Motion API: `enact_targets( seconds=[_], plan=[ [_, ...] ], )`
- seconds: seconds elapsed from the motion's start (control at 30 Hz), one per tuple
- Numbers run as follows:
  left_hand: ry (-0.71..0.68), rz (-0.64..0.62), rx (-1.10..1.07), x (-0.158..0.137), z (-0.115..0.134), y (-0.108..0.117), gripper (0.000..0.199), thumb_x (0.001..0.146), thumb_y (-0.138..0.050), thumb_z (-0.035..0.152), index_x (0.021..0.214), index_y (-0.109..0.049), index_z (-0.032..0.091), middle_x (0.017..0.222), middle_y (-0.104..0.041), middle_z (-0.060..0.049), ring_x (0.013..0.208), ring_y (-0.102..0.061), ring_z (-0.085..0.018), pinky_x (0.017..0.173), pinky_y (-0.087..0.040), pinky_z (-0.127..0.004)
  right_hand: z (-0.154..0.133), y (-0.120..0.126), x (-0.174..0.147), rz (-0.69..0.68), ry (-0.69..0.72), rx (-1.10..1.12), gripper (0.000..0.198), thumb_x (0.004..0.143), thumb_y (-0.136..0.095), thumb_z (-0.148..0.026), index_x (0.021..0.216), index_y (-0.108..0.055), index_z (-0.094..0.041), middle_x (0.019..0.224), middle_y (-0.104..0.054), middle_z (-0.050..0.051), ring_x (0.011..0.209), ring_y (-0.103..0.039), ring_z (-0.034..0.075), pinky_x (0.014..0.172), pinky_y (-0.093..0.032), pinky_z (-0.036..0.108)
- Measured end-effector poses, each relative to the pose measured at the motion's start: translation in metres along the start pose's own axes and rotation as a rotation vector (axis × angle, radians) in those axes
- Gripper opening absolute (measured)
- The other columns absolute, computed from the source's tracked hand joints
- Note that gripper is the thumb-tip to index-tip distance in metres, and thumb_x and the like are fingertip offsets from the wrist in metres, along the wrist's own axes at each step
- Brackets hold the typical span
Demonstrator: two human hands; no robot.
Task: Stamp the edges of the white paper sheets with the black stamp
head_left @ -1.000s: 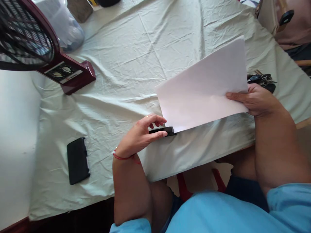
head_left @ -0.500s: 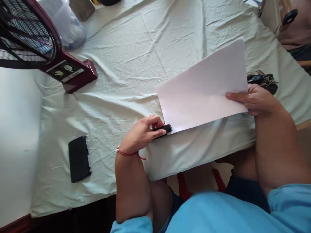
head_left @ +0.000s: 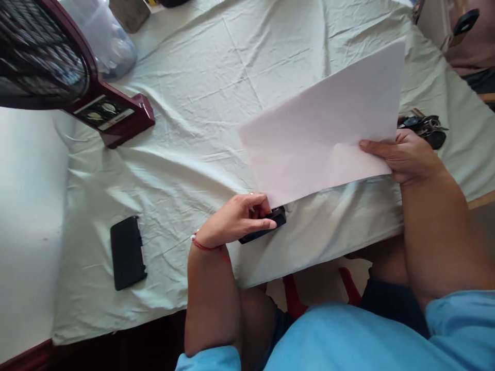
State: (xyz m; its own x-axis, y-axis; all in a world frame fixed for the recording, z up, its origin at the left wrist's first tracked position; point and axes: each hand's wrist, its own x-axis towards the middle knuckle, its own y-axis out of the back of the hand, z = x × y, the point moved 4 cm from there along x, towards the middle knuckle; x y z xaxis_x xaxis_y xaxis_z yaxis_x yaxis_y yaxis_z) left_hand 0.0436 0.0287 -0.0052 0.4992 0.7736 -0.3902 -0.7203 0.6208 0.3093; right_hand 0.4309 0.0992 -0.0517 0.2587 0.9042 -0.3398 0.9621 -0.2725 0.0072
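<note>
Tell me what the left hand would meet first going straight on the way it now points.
Apart from the held black stapler, the left hand would probably meet the white paper, whose corner appears close by; their relative height is unclear.

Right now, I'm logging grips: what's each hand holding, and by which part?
Right hand: paper, by its right edge near the lower corner. Left hand: black stapler, near its right end.

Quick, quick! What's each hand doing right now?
Left hand: closed around a black tool, probably a stapler.
Right hand: closed on the white paper, thumb on top.
</note>
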Motion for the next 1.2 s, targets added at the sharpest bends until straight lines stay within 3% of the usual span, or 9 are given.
enact_targets(
  seconds=[0.07, 0.23, 0.3, 0.43, 0.7, 0.8, 0.97, 1.1, 1.2],
  plan=[
    [0.036, 0.067, -0.072, 0.0, -0.007, 0.005, 0.032, 0.089, -0.095, 0.052, 0.088, -0.081, 0.023, 0.078, -0.072, -0.003, 0.071, -0.062, -0.021, 0.064, -0.048, -0.03, -0.002, -0.004, -0.001, 0.02, 0.021, 0.043, 0.034, 0.067, -0.11, -0.02, 0.096, -0.092, -0.017, 0.114, -0.092, 0.012, 0.098, -0.086, 0.024, 0.087, -0.074, 0.033],
    [0.0, 0.574, -0.096, 0.001, -0.024, 0.03, 0.04, 0.089, -0.096, 0.059, 0.09, -0.084, 0.021, 0.085, -0.077, -0.005, 0.079, -0.064, -0.021, 0.074, -0.052, -0.031, -0.008, -0.011, -0.008, 0.063, 0.039, 0.14, 0.033, 0.063, -0.105, -0.013, 0.093, -0.093, -0.018, 0.115, -0.093, 0.011, 0.1, -0.086, 0.024, 0.091, -0.075, 0.033],
    [-0.01, 0.689, -0.138, 0.003, -0.03, 0.032, 0.045, 0.089, -0.097, 0.063, 0.095, -0.086, 0.021, 0.088, -0.078, -0.006, 0.082, -0.065, -0.021, 0.078, -0.054, -0.031, -0.009, -0.011, -0.01, 0.072, 0.047, 0.157, 0.033, 0.063, -0.106, -0.013, 0.093, -0.092, -0.019, 0.116, -0.093, 0.011, 0.102, -0.086, 0.024, 0.091, -0.076, 0.034],
    [-0.03, 0.7, -0.334, 0.014, -0.034, 0.023, 0.058, 0.08, -0.102, 0.068, 0.108, -0.088, 0.019, 0.101, -0.081, -0.008, 0.089, -0.068, -0.021, 0.079, -0.054, -0.031, -0.009, -0.011, -0.01, 0.047, 0.07, 0.181, 0.039, 0.061, -0.111, -0.018, 0.095, -0.091, -0.019, 0.118, -0.093, 0.01, 0.107, -0.087, 0.027, 0.096, -0.076, 0.038],
    [-0.088, 0.819, -0.432, 0.02, -0.032, 0.018, 0.043, 0.077, -0.101, 0.054, 0.072, -0.071, 0.023, 0.063, -0.053, 0.003, 0.061, -0.038, -0.013, 0.058, -0.032, -0.028, -0.007, -0.019, -0.014, -0.003, 0.102, 0.207, 0.045, 0.062, -0.115, -0.024, 0.099, -0.09, -0.019, 0.124, -0.092, 0.011, 0.118, -0.088, 0.03, 0.111, -0.075, 0.043],
    [-0.111, 0.831, -0.456, 0.021, -0.031, 0.017, 0.05, 0.08, -0.102, 0.061, 0.073, -0.069, 0.024, 0.063, -0.051, 0.004, 0.059, -0.038, -0.012, 0.056, -0.033, -0.027, -0.006, -0.022, -0.014, -0.001, 0.101, 0.209, 0.044, 0.062, -0.114, -0.022, 0.099, -0.091, -0.02, 0.121, -0.093, 0.009, 0.113, -0.088, 0.028, 0.107, -0.076, 0.041],
    [-0.138, 0.831, -0.5, 0.022, -0.03, 0.014, 0.052, 0.072, -0.11, 0.06, 0.083, -0.077, 0.022, 0.079, -0.069, 0.0, 0.069, -0.051, -0.014, 0.063, -0.042, -0.026, -0.002, -0.025, -0.013, -0.037, 0.111, 0.218, 0.045, 0.062, -0.117, -0.026, 0.1, -0.093, -0.021, 0.116, -0.093, 0.007, 0.106, -0.088, 0.025, 0.102, -0.076, 0.037],
    [-0.14, 0.935, -0.438, 0.015, -0.029, 0.017, 0.067, 0.077, -0.108, 0.068, 0.069, -0.059, 0.023, 0.067, -0.049, 0.004, 0.064, -0.038, -0.012, 0.059, -0.033, -0.027, 0.0, -0.028, -0.011, -0.08, 0.15, 0.174, 0.047, 0.067, -0.118, -0.037, 0.103, -0.094, -0.019, 0.112, -0.093, 0.008, 0.102, -0.087, 0.024, 0.103, -0.075, 0.037],
    [-0.127, 0.877, -0.48, 0.016, -0.029, 0.017, 0.071, 0.081, -0.106, 0.076, 0.069, -0.06, 0.023, 0.066, -0.049, 0.004, 0.063, -0.04, -0.012, 0.057, -0.035, -0.027, 0.001, -0.028, -0.01, -0.058, 0.163, 0.165, 0.046, 0.064, -0.12, -0.038, 0.096, -0.093, -0.019, 0.11, -0.093, 0.007, 0.099, -0.085, 0.021, 0.097, -0.075, 0.033]
  ],
)
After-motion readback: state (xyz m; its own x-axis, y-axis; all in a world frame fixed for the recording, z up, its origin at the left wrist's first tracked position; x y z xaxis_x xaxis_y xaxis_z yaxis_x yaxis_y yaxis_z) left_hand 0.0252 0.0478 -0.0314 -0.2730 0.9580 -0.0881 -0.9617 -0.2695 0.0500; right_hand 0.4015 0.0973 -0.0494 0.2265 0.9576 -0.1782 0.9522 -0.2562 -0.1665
